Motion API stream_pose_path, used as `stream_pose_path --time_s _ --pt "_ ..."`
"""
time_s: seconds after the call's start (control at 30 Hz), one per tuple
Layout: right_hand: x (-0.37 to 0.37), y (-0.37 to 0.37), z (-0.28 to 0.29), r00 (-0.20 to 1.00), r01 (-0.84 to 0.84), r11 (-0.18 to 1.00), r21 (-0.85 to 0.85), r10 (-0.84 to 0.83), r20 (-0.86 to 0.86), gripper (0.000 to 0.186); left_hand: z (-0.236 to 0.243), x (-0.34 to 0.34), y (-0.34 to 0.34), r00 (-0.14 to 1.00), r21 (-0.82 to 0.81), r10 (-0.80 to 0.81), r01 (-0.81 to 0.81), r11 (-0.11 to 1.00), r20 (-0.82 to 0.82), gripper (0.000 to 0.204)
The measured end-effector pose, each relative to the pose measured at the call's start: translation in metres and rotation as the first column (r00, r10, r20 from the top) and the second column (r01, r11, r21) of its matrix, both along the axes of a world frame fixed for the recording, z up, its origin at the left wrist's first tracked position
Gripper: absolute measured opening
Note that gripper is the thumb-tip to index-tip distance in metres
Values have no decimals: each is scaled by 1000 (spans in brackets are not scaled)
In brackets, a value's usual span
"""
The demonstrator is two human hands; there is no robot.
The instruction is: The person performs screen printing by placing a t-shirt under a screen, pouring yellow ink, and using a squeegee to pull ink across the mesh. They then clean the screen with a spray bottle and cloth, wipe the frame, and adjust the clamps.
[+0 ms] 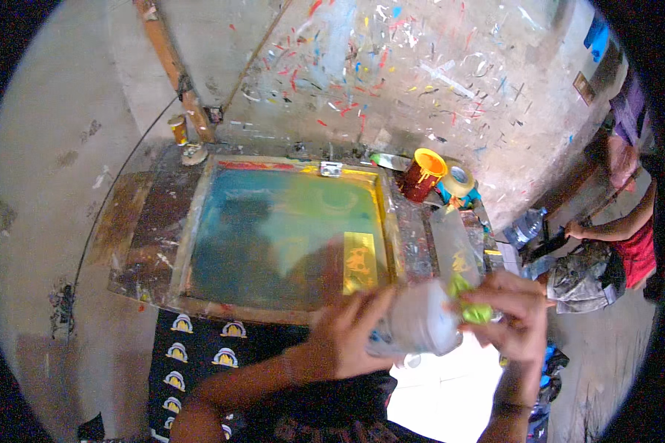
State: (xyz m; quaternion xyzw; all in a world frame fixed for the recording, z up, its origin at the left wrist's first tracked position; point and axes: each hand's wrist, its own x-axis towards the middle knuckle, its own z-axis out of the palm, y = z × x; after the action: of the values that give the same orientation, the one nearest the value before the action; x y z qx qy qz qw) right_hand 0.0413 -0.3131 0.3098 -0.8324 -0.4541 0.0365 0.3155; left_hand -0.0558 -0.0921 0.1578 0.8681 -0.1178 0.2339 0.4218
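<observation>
My left hand (351, 328) is closed round a cloudy plastic bottle (414, 321), which lies tilted on its side in the air with one end toward the right. At that end my right hand (513, 314) pinches a lime-green, crumpled piece of cloth (474, 301), held against or very near the bottle. Motion blurs both hands, so I cannot tell whether the two touch. Beyond them a wooden-framed printing screen (258, 244) rests on the table, its mesh stained blue-green, with a yellow printed patch (359, 258) near its right side.
A paint-dripped cup (425, 173) and a tape roll (459, 179) stand at the far right of the screen. Black fabric with repeated prints (199, 354) hangs at the near edge. At the right, another person in red (635, 247) is beside a large clear bottle (526, 227).
</observation>
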Motion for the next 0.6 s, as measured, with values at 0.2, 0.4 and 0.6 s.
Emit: stream_pose_path --time_s 0.2,0.4,0.6 --pt "55 83 -125 883 278 926 254 -143 -446 32 10 0 97 973 368 221 -180 912 -72 86" --pt "61 124 -197 501 444 770 458 210 -840 31 10 2 128 922 586 360 -215 781 -142 87" --pt "61 139 -223 602 482 637 601 257 -756 30 4 15 126 903 650 375 -159 743 -207 86"
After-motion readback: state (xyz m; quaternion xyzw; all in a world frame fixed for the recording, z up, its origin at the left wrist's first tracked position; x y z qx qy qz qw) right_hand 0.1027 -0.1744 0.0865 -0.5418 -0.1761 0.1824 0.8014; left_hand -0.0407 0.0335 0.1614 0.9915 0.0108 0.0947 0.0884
